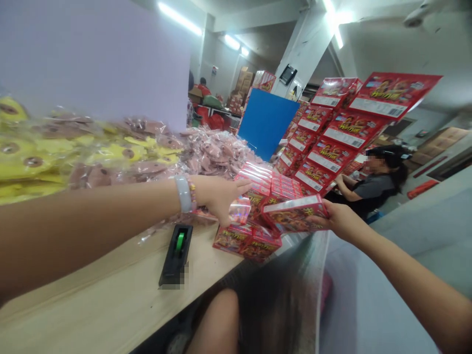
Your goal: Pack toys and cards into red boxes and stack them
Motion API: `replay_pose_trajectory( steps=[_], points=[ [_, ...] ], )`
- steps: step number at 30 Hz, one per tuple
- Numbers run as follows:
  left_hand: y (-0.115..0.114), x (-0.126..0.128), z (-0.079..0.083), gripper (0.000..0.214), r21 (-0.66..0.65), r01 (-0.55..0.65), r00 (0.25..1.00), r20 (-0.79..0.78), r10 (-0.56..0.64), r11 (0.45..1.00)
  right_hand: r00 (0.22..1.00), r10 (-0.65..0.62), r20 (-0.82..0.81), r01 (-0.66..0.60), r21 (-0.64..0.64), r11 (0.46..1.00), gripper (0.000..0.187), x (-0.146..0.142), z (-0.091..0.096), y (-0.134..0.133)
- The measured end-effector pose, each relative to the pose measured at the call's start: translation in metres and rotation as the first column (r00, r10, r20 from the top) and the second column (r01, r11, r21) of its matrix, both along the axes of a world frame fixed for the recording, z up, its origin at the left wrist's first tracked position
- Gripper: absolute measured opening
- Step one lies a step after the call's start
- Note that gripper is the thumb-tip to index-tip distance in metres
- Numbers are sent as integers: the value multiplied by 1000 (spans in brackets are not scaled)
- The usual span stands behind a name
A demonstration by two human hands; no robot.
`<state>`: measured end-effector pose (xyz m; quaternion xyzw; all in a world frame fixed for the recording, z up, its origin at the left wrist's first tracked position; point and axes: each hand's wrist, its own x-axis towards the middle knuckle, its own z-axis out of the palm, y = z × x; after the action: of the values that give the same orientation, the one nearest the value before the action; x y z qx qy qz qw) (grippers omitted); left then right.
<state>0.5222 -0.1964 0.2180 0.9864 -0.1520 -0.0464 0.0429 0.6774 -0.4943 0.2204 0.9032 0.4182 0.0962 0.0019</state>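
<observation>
My right hand (341, 221) grips the end of a red printed box (295, 214), holding it above a pile of similar red boxes (250, 236) on the table. My left hand (219, 197) reaches across from the left and rests against a shiny plastic-wrapped box (239, 210) at the pile's near side. I cannot tell whether its fingers hold that box. Just below my left wrist, a black tape dispenser with a green roll (176, 250) lies on the light wooden table (92, 309).
Plastic bags of yellow and pink items (121, 152) are heaped along the table's far side. Tall stacks of red boxes (332, 142) rise behind the pile, beside a blue board (265, 123). A seated co-worker (376, 184) is at the right. Clear plastic sheeting hangs below the table's edge.
</observation>
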Motion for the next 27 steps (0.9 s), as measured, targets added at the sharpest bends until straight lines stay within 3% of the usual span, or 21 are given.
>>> replay_pose_trajectory(
  steps=[5, 11, 13, 16, 19, 22, 23, 25, 26, 27],
  points=[
    [3, -2, 4, 108, 7, 7, 1000, -18, -7, 1000, 985, 10, 170, 49, -336, 941, 39, -4, 20, 36],
    [3, 0, 5, 106, -34, 22, 1000, -15, -23, 999, 970, 66, 233, 59, -490, 870, 43, -23, 24, 81],
    [3, 1, 2, 106, -67, 19, 1000, -14, -20, 998, 944, 114, 309, 27, -419, 908, 56, -28, 12, 89],
    [1, 5, -2, 112, -110, 45, 998, -33, -49, 993, 924, 197, 328, -129, -218, 967, 82, -21, -13, 89],
    [0, 10, -2, 116, -158, 49, 995, -80, -63, 986, 962, 240, 130, -231, -84, 969, 70, 1, -25, 81],
    [4, -4, 2, 106, -317, 33, 999, -26, -43, 948, 977, 215, -4, -214, 81, 973, 63, 9, -11, 79],
    [5, -15, 1, 99, -420, 33, 999, 34, -21, 907, 986, 169, -2, -165, 194, 967, 64, 1, -4, 80],
    [3, -48, -9, 85, -630, 4, 974, 177, 139, 776, 991, 125, -45, -93, 442, 892, 66, -32, -1, 88],
    [-2, -68, -19, 81, -718, -42, 932, 223, 287, 695, 983, 159, -86, -90, 530, 843, 66, -57, -6, 94],
    [-10, -89, -32, 81, -786, -106, 858, 236, 455, 608, 940, 287, -184, -135, 574, 808, 64, -87, -18, 100]
  ],
)
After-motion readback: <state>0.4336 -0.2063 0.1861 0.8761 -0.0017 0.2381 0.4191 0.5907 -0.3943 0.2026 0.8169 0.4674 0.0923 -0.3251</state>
